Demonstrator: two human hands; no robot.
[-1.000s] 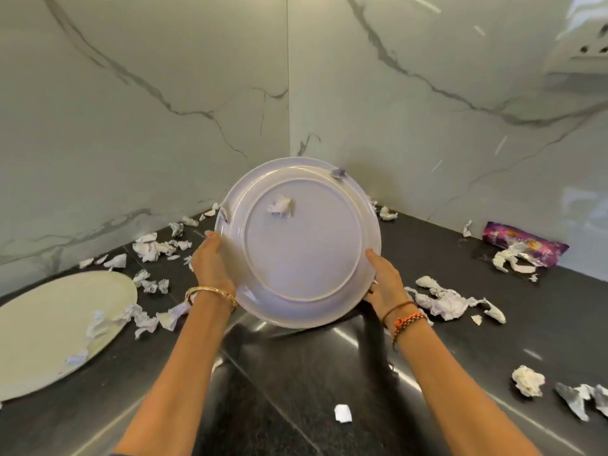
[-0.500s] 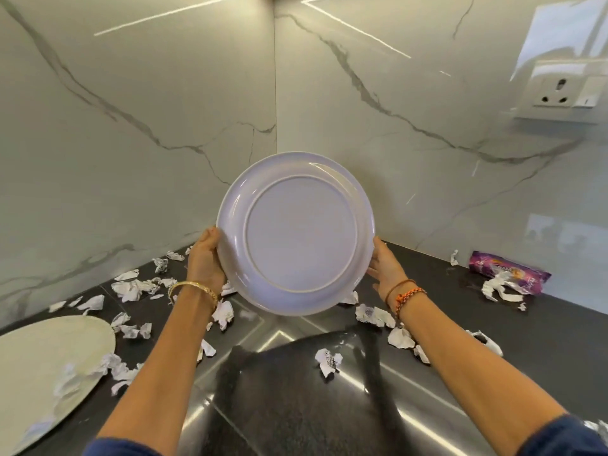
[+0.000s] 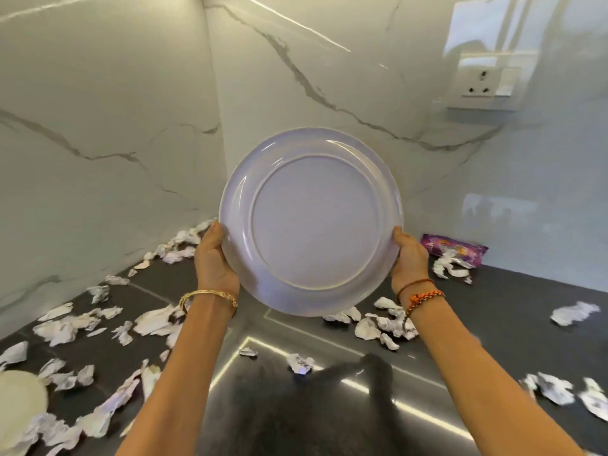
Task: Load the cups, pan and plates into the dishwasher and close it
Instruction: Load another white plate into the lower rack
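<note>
A pale lilac plate (image 3: 311,222) is held up on edge above the dark counter corner, its underside facing me. My left hand (image 3: 214,258) grips its left rim and my right hand (image 3: 408,258) grips its right rim, thumbs on the near side, fingers hidden behind the plate. A second, cream plate (image 3: 19,394) lies flat on the counter at the far left, only partly in view. No dishwasher, cups or pan are in view.
Torn white paper scraps (image 3: 65,327) litter the black counter (image 3: 513,324) on both sides and below the plate. A purple wrapper (image 3: 455,253) lies at the right by the marble wall. A wall socket (image 3: 480,82) sits at the upper right.
The plate has been lifted higher above the counter and tipped more upright. The paper scraps that clung to it a second ago have dropped onto the counter.
</note>
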